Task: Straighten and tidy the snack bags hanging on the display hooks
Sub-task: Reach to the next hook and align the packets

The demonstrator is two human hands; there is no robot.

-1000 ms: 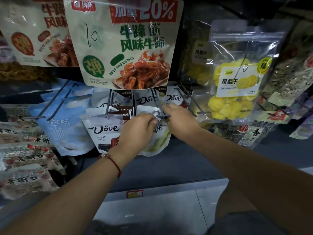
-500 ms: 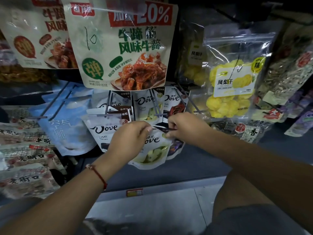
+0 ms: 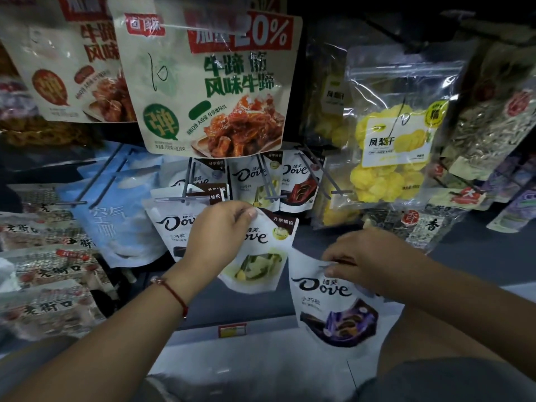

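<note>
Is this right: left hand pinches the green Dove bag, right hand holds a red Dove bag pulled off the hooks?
Not quite. In the head view the right hand holds a purple Dove bag, not a red one; the red Dove bag hangs on its hook at the back. The rest stands: the left hand pinches the green Dove bag.
</note>
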